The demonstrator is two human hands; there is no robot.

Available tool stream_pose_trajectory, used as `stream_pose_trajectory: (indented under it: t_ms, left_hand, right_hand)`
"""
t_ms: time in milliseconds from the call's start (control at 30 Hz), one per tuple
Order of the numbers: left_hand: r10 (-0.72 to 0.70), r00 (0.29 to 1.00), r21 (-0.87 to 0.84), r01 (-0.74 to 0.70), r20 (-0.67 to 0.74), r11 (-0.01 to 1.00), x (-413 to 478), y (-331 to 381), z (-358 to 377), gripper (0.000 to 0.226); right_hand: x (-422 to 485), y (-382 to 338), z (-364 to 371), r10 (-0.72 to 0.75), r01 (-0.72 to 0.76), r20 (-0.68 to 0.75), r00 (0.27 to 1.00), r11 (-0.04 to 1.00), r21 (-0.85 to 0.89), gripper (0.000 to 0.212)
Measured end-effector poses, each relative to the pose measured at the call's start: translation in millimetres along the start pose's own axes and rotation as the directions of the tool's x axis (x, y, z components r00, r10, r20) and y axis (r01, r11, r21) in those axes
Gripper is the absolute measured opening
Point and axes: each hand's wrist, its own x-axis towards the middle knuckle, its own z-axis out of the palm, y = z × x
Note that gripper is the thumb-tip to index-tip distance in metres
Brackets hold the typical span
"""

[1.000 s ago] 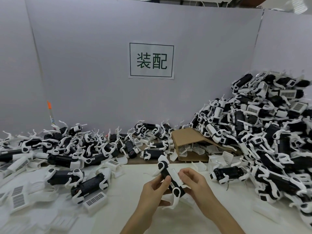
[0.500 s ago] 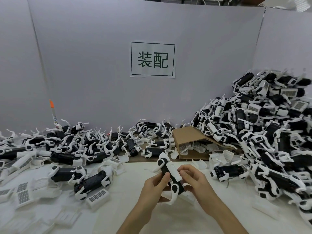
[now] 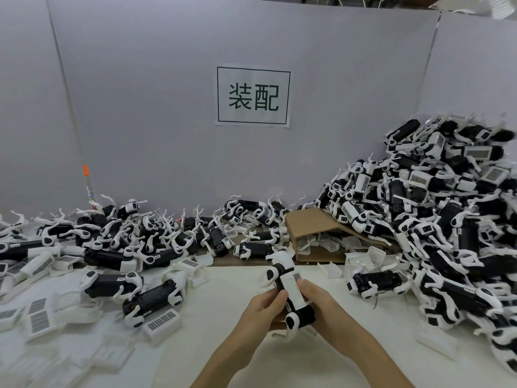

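In the head view, both hands are meeting over the near middle of the white table (image 3: 223,331) and are sharing one black-and-white unit (image 3: 282,271). The left hand (image 3: 263,308) is curling round the unit's lower half from its own side, with the thumb pressing on the dark body. The right hand (image 3: 324,303) is wrapping the opposite side, its fingers closing behind the unit and its thumb lying against the white cover plate (image 3: 293,291) that is sitting on the unit's upper face. The unit is standing tilted in this double grip, clear of the table. One white rounded end is pointing up and away from the person, and the other white end is hanging just below the hands. Just beyond the grip, a cardboard box (image 3: 310,222) is lying on its side with clear plastic pieces inside. To the right of the grip, near but apart, a similar unit (image 3: 377,281) is lying flat, and behind it a tall heap of units (image 3: 447,219) is rising against the wall. To the left of the grip, more units (image 3: 112,242) are spreading in a low layer, and loose barcoded covers (image 3: 161,322) are lying nearer the person. Far above the grip, a paper sign (image 3: 253,96) is hanging on the grey wall.
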Motion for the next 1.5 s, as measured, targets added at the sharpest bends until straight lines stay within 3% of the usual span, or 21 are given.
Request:
stream_pose_trajectory:
  t_ms: [100,233,367,600,933,1000,1100,1233,1367,1500]
  left_hand:
    - [0.037,0.999,-0.021,-0.037,0.001,0.999,0,2,3,0.041]
    - [0.096,0.995,0.078,-0.094,-0.02,0.993,0,-1,4,0.063]
    - [0.098,0.995,0.091,-0.095,-0.029,0.991,1,-3,3,0.047]
    - [0.107,0.994,0.139,-0.106,0.003,0.985,-2,-6,6,0.031]
    - [0.154,0.988,0.157,-0.151,-0.008,0.976,-5,0,8,0.035]
    - [0.138,0.99,0.127,-0.136,-0.007,0.983,-4,1,7,0.039]
    - [0.079,0.997,0.09,-0.078,-0.01,0.993,-3,2,9,0.043]
    - [0.025,0.999,0.018,-0.024,-0.039,1.0,-3,5,10,0.045]
    - [-0.015,0.999,-0.015,0.014,-0.043,1.0,-5,5,9,0.045]
    - [-0.075,0.997,-0.029,0.075,-0.015,0.997,-3,1,11,0.05]
  right_hand:
    - [-1,-1,-1,-0.007,0.007,0.009,1.0,0.999,-0.036,0.058]
    - [-3,-4,3,0.005,-0.004,0.021,1.0,0.997,-0.074,0.05]
    - [-4,-2,5,0.002,-0.002,-0.006,1.0,0.995,-0.104,0.043]
    - [-5,-2,6,-0.139,0.128,-0.033,0.99,0.965,-0.227,0.032]
    - [-2,2,8,-0.199,0.165,-0.063,0.978,0.92,-0.355,0.041]
    - [0,5,7,-0.184,0.141,-0.097,0.978,0.93,-0.34,0.051]
    - [1,4,6,-0.174,0.126,-0.168,0.97,0.957,-0.262,0.043]
    - [2,-1,-1,-0.288,0.208,-0.239,0.927,0.928,-0.308,0.047]
    - [3,1,-3,-0.337,0.248,-0.232,0.913,0.907,-0.342,0.042]
    - [1,1,-1,-0.268,0.22,-0.115,0.957,0.923,-0.316,0.044]
